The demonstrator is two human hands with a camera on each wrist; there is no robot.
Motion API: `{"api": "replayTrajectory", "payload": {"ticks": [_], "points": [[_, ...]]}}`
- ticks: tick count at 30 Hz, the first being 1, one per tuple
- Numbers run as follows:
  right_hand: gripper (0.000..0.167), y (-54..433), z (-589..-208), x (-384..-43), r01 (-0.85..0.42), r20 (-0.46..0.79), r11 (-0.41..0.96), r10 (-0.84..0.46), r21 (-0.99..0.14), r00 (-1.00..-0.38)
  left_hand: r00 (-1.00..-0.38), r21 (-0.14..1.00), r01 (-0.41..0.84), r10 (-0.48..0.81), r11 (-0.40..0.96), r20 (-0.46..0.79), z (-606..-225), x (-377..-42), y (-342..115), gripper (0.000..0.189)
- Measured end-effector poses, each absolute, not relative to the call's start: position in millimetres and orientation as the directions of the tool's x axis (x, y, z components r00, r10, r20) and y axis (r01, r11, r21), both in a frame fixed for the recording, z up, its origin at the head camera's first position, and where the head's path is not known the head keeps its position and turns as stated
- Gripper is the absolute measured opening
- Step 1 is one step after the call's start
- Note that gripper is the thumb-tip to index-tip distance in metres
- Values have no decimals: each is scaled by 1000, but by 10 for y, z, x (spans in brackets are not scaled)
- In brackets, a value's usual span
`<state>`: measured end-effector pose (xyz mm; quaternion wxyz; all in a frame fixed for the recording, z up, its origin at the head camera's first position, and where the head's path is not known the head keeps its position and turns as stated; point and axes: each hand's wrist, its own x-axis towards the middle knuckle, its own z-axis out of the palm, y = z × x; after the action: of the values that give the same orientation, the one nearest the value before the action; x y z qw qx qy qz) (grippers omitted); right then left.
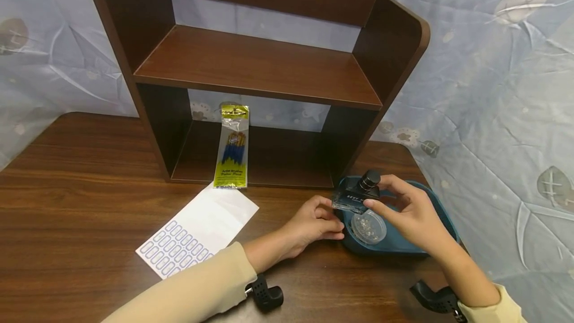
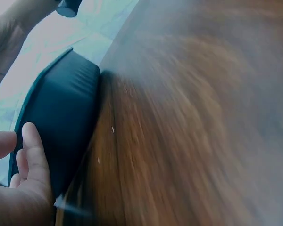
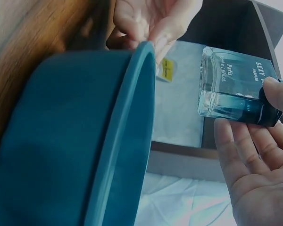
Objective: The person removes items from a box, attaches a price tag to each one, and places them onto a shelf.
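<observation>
My right hand holds a dark blue-tinted glass perfume bottle with a black cap, tilted above the left end of a blue plastic basket. In the right wrist view the thumb and fingers lie on opposite sides of the perfume bottle, and its lettering shows. My left hand grips the basket's left rim, with fingers against the outer wall in the left wrist view. Inside the basket, below the bottle, lies a round clear case of small shiny pieces.
A brown two-tier shelf stands at the back of the wooden table. A yellow packet of artist brushes leans in its lower compartment. White label sheets lie left of my left hand. Patterned fabric hangs behind.
</observation>
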<state>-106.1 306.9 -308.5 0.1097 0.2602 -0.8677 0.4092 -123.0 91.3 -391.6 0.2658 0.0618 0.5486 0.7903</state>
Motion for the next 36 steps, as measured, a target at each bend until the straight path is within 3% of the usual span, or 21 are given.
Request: {"api": "replayTrajectory", "payload": {"ticks": [11,25,36], "points": [[32,2914,-3131,-1010,-512,342,545,-388,-664,-856,-877,970,-236,442,-56,-188,-3880,-1328,447,36],[31,2659,-3300,-942,-484,273,513,-434,-709,-859,-938,984,-26,336,175,-85,-3874,-1357,-213,30],[30,2420,-3412,-906,-465,229,492,-466,-736,-855,-967,965,29,252,259,-39,-3769,-1356,-659,32]]}}
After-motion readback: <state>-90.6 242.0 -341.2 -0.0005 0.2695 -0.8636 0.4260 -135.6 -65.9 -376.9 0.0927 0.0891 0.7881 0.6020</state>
